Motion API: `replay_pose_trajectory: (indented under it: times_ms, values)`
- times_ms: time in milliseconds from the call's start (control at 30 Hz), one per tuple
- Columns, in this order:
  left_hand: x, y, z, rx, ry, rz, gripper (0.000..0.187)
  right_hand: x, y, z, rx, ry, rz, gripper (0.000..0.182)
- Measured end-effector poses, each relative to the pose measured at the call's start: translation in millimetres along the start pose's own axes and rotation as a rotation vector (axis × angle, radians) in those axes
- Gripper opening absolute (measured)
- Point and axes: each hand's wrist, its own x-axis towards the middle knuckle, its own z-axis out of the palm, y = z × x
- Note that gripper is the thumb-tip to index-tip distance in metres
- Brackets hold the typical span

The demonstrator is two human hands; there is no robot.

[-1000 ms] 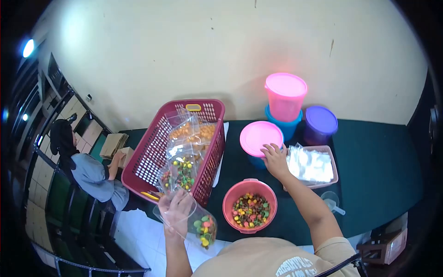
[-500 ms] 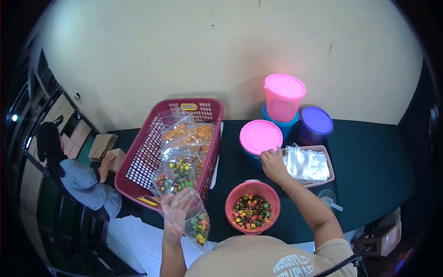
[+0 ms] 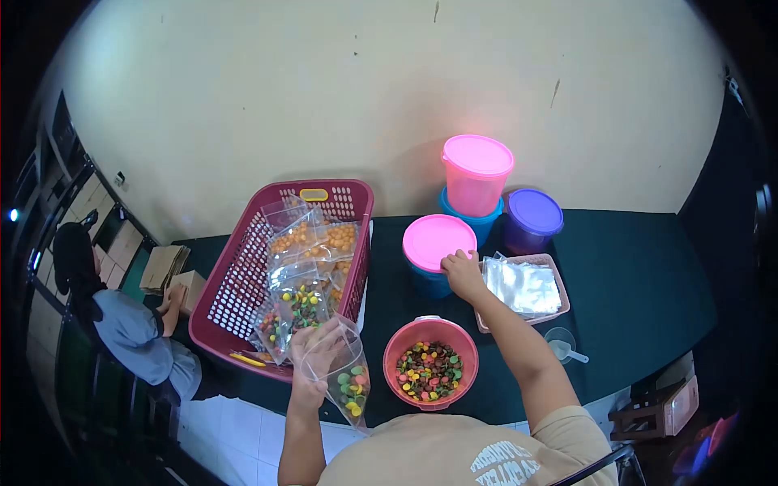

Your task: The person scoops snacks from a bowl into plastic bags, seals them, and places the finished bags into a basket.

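Note:
My left hand [image 3: 312, 364] holds a clear plastic bag [image 3: 350, 377] with colourful button-shaped candies in its lower part; the fingers show partly through the film. With curled fingers, my right hand [image 3: 463, 275] grips the near right edge of a pink lid [image 3: 438, 241], which sits on a blue tub [image 3: 428, 283]. Between my arms stands a pink bowl [image 3: 391, 348] of mixed green, yellow, pink and brown candies [image 3: 429, 373]. To the right of my right hand, a pale pink tray [image 3: 559, 283] carries flat empty bags [image 3: 527, 287].
A maroon basket [image 3: 207, 320] at the left holds filled bags [image 3: 312, 243] and a yellow cutter [image 3: 247, 359]. A pink tub [image 3: 478, 174] on a blue one and a purple tub [image 3: 535, 219] stand behind. A clear scoop [image 3: 567, 350] lies right. Another person [image 3: 134, 324] handles cardboard at far left.
The view has shifted a little, so most things sit further left. My right hand stays at the lid's edge, its fingers more curled. The bag in my left hand hangs more upright.

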Motion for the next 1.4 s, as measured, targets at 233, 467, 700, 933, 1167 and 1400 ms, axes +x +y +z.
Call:
replay_pose_trajectory:
  times_ms: [233,467,700,933,1167,1400]
  values:
    - [-21,5,-3,0.01,0.073,0.047,0.106,-36,-57,-74,0.079,-0.005,-0.051,0.016]
    - [-41,1,0,0.087,0.174,0.079,0.107,-190,-113,-104,0.261,-0.124,-0.329,0.019]
    - [-45,-9,34,0.074,0.192,0.12,0.108,-205,-108,-88,0.491,-0.193,-0.541,0.025]
    - [-47,-14,55,0.136,0.124,0.168,0.107,-201,-95,-92,0.555,-0.174,-0.557,0.022]
    - [-67,-11,62,0.206,0.188,0.147,0.109,-197,-76,-97,0.517,-0.148,-0.543,0.021]
    - [-77,-8,64,0.18,0.195,0.144,0.106,-195,-87,-81,0.521,-0.123,-0.58,0.024]
